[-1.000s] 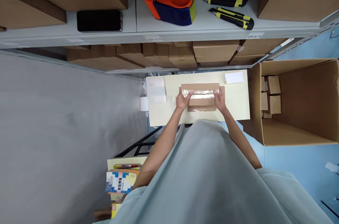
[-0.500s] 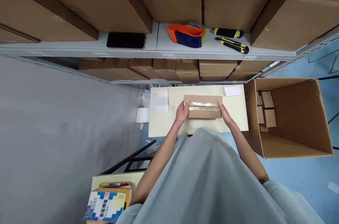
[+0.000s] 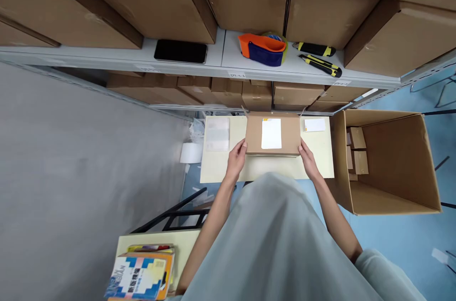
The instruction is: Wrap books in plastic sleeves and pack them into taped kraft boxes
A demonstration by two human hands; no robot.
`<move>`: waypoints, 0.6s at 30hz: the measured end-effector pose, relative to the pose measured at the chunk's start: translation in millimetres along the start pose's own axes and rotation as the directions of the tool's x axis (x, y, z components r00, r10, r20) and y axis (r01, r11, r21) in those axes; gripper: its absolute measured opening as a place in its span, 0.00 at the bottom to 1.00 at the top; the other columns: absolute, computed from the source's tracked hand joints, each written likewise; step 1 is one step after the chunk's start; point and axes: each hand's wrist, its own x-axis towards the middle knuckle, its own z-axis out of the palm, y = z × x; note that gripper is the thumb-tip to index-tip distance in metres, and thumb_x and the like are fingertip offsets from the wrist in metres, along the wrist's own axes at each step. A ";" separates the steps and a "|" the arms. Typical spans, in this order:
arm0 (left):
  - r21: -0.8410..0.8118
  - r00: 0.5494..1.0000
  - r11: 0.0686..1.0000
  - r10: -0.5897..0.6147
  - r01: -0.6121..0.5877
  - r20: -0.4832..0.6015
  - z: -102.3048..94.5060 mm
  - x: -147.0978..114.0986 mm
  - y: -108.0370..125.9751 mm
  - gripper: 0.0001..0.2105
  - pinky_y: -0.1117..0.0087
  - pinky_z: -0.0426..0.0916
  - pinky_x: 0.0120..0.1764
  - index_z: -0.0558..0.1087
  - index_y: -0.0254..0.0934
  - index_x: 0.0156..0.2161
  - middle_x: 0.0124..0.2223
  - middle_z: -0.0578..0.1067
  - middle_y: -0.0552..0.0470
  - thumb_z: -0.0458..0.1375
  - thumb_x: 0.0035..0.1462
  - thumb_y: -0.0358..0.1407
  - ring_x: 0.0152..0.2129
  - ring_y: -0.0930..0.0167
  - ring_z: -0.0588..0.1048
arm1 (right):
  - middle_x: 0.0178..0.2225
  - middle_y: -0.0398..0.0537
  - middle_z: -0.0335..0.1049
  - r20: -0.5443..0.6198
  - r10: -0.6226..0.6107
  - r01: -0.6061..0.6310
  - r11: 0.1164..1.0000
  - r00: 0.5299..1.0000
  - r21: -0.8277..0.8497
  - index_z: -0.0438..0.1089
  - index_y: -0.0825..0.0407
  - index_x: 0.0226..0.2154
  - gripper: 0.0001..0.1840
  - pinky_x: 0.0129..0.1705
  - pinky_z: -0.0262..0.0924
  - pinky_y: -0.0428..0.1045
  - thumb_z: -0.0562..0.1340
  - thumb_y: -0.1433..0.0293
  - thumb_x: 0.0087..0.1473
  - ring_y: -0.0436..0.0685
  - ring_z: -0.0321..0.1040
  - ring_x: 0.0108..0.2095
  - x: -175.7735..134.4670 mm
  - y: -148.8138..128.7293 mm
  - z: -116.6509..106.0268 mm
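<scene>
Between my hands is a brown cardboard box (image 3: 291, 132) with a white label (image 3: 271, 134) on the side facing me. My left hand (image 3: 237, 156) grips its left end, and my right hand (image 3: 308, 156) grips its right end, fingers closed on the edges. Thin tape ends or flaps stick up at both far corners. The box is over the cream table (image 3: 235, 168); whether its underside touches the table I cannot tell. To its right lies a white stack of labels (image 3: 314, 125), to its left a clear plastic sheet or bag (image 3: 218, 134).
A large open carton (image 3: 395, 196) with several small boxes (image 3: 358, 138) stands right of the table. On the shelf (image 3: 221, 59) lie a phone (image 3: 181, 51), a tape dispenser (image 3: 262, 49) and two box cutters (image 3: 322, 64). Books (image 3: 140, 275) are stacked at lower left.
The box has been turned over in my hands: its taped side faced up before, and now the white-labelled side shows. My view has shifted slightly.
</scene>
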 end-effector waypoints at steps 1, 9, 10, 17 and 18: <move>0.004 1.000 1.000 -0.023 0.023 0.015 1.5 2.2 -14.5 0.25 0.53 0.63 0.70 0.78 0.35 0.63 0.66 0.77 0.41 0.60 0.68 0.48 0.66 0.57 0.73 | 0.77 0.41 0.52 -0.010 0.019 -0.019 1.000 1.000 0.011 0.58 0.41 0.76 0.43 0.80 0.43 0.63 0.59 0.40 0.67 0.63 0.46 0.79 1.6 9.5 1.8; 0.045 0.981 0.985 -0.169 0.165 0.094 14.7 -6.1 -88.8 0.28 0.53 0.66 0.69 0.73 0.35 0.67 0.67 0.76 0.41 0.57 0.61 0.29 0.64 0.59 0.76 | 0.71 0.52 0.66 0.056 0.163 -0.164 0.986 0.985 0.024 0.67 0.47 0.70 0.48 0.76 0.51 0.65 0.69 0.43 0.54 0.68 0.59 0.73 2.7 83.0 8.5; 0.057 0.979 0.982 -0.182 0.178 0.090 15.0 -5.6 -91.2 0.28 0.53 0.66 0.69 0.73 0.36 0.67 0.67 0.76 0.42 0.58 0.61 0.30 0.64 0.59 0.76 | 0.70 0.53 0.67 0.059 0.187 -0.188 0.982 0.981 0.026 0.68 0.48 0.69 0.48 0.76 0.53 0.66 0.70 0.44 0.52 0.69 0.61 0.72 4.9 87.3 7.6; 0.055 0.959 0.957 -0.281 0.283 -0.042 15.5 33.3 -61.2 0.34 0.57 0.64 0.70 0.60 0.32 0.74 0.74 0.65 0.31 0.62 0.67 0.37 0.70 0.58 0.69 | 0.71 0.61 0.65 -0.130 0.352 -0.348 0.936 0.927 0.054 0.70 0.52 0.66 0.45 0.74 0.56 0.62 0.74 0.48 0.51 0.69 0.60 0.73 53.8 69.6 -5.0; 0.049 0.963 0.962 -0.267 0.269 -0.045 16.2 40.6 -53.0 0.34 0.58 0.63 0.70 0.59 0.32 0.75 0.74 0.64 0.31 0.61 0.68 0.39 0.71 0.59 0.68 | 0.69 0.61 0.68 -0.121 0.360 -0.353 0.933 0.925 0.071 0.71 0.52 0.63 0.43 0.73 0.58 0.61 0.73 0.47 0.53 0.68 0.61 0.72 62.1 63.2 -5.3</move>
